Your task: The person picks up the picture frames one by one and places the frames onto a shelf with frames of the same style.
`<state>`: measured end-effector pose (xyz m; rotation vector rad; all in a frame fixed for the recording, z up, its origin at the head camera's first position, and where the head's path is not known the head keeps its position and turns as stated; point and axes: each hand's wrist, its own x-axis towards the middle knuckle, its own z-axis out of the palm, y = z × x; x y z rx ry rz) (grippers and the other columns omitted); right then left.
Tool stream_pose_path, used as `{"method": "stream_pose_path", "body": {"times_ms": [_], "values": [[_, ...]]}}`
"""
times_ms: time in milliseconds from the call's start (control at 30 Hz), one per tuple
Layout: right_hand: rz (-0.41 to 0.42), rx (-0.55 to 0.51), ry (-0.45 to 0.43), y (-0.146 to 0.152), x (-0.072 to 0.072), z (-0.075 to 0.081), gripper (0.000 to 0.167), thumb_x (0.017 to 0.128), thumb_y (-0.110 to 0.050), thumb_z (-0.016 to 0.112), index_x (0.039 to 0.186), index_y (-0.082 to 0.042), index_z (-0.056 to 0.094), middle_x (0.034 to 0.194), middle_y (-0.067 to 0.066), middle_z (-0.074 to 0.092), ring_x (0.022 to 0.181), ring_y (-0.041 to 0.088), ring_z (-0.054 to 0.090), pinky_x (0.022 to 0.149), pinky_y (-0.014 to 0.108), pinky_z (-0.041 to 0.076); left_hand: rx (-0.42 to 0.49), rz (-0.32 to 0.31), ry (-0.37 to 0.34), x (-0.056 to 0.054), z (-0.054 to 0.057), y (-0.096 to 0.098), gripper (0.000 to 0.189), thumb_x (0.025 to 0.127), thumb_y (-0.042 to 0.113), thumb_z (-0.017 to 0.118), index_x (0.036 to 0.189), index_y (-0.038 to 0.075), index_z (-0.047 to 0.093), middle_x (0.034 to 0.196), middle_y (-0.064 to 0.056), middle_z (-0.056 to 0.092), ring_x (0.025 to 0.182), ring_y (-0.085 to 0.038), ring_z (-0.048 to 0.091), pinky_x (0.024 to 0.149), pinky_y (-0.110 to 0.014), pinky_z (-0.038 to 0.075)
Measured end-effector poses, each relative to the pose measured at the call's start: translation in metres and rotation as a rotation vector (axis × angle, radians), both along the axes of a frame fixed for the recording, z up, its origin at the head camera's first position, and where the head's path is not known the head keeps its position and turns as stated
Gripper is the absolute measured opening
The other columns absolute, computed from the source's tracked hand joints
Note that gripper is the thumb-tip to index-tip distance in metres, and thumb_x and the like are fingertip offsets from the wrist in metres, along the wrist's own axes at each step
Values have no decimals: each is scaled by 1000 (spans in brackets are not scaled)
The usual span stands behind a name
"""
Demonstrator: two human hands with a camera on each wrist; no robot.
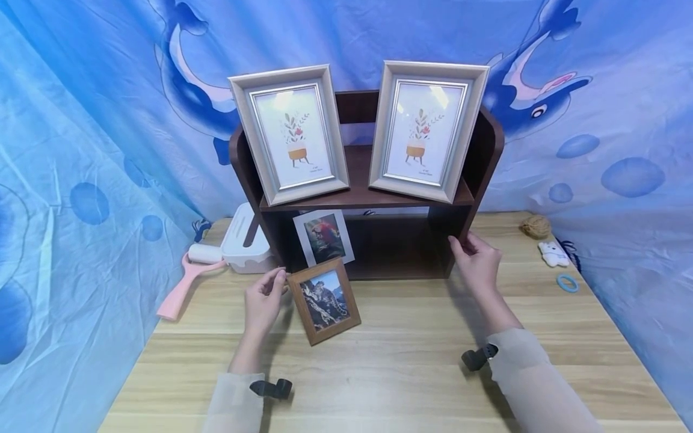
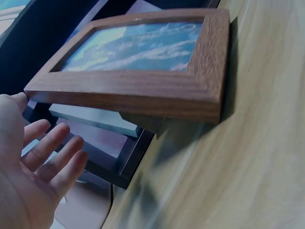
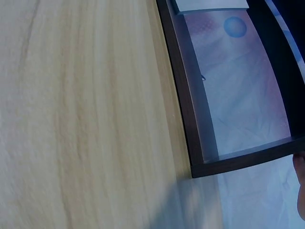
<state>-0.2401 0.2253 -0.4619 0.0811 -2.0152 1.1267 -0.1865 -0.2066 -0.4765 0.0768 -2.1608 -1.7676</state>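
A brown wooden photo frame (image 1: 352, 304) with a mountain picture leans back on the table below a dark brown shelf (image 1: 400, 276). At its upper left corner is my left hand (image 1: 264, 300). In the left wrist view one digit touches the frame (image 2: 143, 90) at that corner, while the other fingers (image 2: 66, 171) spread loosely below it. My right hand (image 1: 479, 261) is at the shelf's right side panel. A fingertip (image 3: 299, 167) meets the outer face of that panel in the right wrist view; the rest of this hand is out of that view.
Two silver frames (image 1: 338, 153) (image 1: 468, 150) stand on the upper shelf. A white-bordered parrot picture (image 1: 325, 237) stands in the lower compartment. Left of the shelf are a white box (image 1: 243, 240) and a pink roller (image 1: 186, 282). Twine (image 1: 536, 226) and a blue ring (image 1: 567, 283) lie right.
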Motion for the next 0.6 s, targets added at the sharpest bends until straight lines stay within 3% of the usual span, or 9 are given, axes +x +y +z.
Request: {"method": "stream_pose_path", "body": {"times_ms": [167,367,600], "values": [[-5,-81,-34,-3,0,-2,10,88,-3,77,90,6,76,88,24,74,74,-16,59,65,2,48,84,-62,-51,8,-4,2,34,104,17,58,125,-9,65,125,-30,65,85,0,70,83,-35,60],[14,-116,-37,-5,0,-4,11,88,-1,75,97,6,77,93,26,74,76,-14,60,65,3,49,94,-87,-65,15,-8,1,31,97,7,68,122,-11,65,111,-23,71,85,-4,70,80,-26,60],[22,-144,-28,-6,0,-6,12,89,0,74,98,7,77,93,27,73,74,-18,58,64,2,49,84,-178,-177,23,-14,-1,40,89,0,75,124,-13,61,109,-21,71,88,-4,70,83,-22,58]]}}
